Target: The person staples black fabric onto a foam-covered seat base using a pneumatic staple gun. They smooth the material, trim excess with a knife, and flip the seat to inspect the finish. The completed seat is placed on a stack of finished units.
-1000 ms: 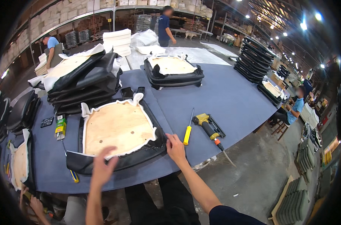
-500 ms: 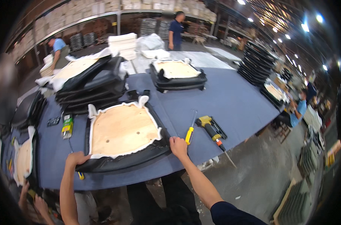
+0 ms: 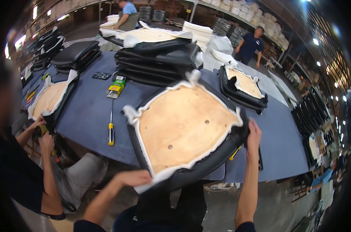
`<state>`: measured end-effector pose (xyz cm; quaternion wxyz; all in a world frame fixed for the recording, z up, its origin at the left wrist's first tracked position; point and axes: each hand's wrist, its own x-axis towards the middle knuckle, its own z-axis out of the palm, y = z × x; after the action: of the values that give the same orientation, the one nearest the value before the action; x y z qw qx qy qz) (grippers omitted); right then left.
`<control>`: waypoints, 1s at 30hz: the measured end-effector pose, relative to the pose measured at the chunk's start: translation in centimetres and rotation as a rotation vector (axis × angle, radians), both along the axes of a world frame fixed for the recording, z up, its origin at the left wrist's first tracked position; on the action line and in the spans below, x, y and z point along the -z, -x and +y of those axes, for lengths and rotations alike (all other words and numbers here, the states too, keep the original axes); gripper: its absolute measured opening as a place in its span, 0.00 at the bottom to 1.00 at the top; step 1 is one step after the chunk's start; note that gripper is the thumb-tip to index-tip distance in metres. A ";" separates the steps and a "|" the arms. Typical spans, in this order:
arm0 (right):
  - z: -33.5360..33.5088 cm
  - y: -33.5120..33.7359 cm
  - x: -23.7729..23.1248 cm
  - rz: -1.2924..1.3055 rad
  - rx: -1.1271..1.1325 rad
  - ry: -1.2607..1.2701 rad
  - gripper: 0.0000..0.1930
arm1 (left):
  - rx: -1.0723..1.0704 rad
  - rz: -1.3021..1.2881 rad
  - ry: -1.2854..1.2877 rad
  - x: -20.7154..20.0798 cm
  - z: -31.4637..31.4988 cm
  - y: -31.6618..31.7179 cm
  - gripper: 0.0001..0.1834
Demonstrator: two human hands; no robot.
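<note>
A chair seat pad [image 3: 183, 127] is raised and tilted at the table's near edge, its bare plywood underside facing up. Black cover material and a ruffled white lining wrap round its rim. My left hand [image 3: 133, 178] pinches the near left corner at the white lining. On the right side, my right hand [image 3: 254, 135] grips the black edge, its fingertips partly hidden. Left of the pad lies a screwdriver [image 3: 111, 133] with a yellow and blue handle. Another yellow handle [image 3: 234, 153] shows partly from behind the pad's right edge.
Beyond the pad rises a stack of black seat pads [image 3: 156, 63]. A green and yellow box [image 3: 116, 87] lies on the blue-grey tabletop [image 3: 86, 112]. More pads [image 3: 243, 87] sit at the right. At the left, a co-worker's hands [image 3: 44, 135] work by another pad [image 3: 50, 98].
The seat pad has come up off the table, tilted and turned, with both my hands still on it. My view has swung left, showing more of the co-worker.
</note>
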<state>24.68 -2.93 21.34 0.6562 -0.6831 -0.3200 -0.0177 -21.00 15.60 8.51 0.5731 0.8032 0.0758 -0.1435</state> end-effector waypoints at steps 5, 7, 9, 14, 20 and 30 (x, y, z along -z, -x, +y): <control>8.7 -3.2 3.2 -0.407 -0.113 0.771 0.21 | -0.065 -0.082 0.321 0.5 -12.3 -7.8 0.20; 8.3 -1.2 10.5 -0.332 -0.017 0.575 0.21 | -0.156 -0.194 0.078 -0.9 -16.2 -9.5 0.10; 6.4 -1.5 17.5 -0.132 -0.007 0.151 0.21 | -0.210 -0.492 -0.164 -0.4 -19.5 -9.2 0.27; 4.9 2.7 20.5 -0.019 -0.063 0.018 0.14 | -0.473 -0.582 -0.947 -3.7 -20.2 -7.9 0.38; 3.5 4.6 18.1 -0.089 -0.005 0.076 0.14 | -0.237 -0.599 -1.571 2.7 -13.4 -7.4 0.38; 3.7 5.6 17.9 -0.149 0.004 0.112 0.12 | -0.380 -0.467 -0.872 -2.2 -12.8 -13.4 0.58</control>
<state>19.06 0.75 3.46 0.5913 -0.7162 -0.3670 -0.0521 -7.64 2.82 10.66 0.2033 0.9497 0.1431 0.1906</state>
